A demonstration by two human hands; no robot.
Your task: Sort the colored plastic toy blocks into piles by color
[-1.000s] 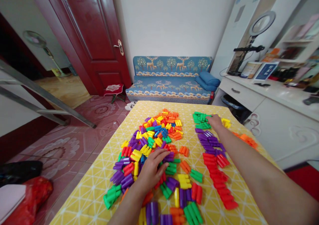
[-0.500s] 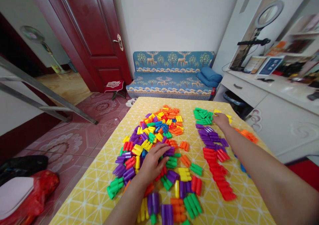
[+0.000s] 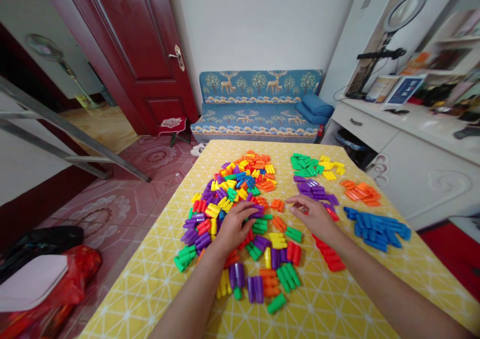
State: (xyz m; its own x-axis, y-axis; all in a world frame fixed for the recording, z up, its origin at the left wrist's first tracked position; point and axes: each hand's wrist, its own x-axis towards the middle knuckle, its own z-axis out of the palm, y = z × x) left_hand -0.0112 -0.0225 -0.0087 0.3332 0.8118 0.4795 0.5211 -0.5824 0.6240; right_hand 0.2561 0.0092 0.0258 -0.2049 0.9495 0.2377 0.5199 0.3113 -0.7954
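A mixed heap of ribbed plastic toy blocks (image 3: 213, 210) in purple, yellow, green, red, orange and blue covers the table's left and middle. My left hand (image 3: 234, 226) rests over the heap's right side, fingers bent and thumb apart, beside a purple block (image 3: 258, 210); nothing shows in its grasp. My right hand (image 3: 315, 218) hovers right of an orange block (image 3: 277, 205), its fingers loosely apart and no block visible in them. Blocks grouped by colour lie around it: green (image 3: 305, 165), yellow (image 3: 330, 166), purple (image 3: 313, 189), red (image 3: 330, 256), orange (image 3: 360, 193) and blue (image 3: 375, 228).
A yellow patterned cloth (image 3: 142, 284) covers the table. Behind it stands a blue sofa (image 3: 258, 114). On the right is a white cabinet (image 3: 420, 164); at left are a metal ladder (image 3: 112, 161) and bags (image 3: 82, 274) on the floor.
My right hand has come back from the yellow group toward the middle, near the mixed heap. Yellow blocks now show where it was. My left hand stays over the heap.
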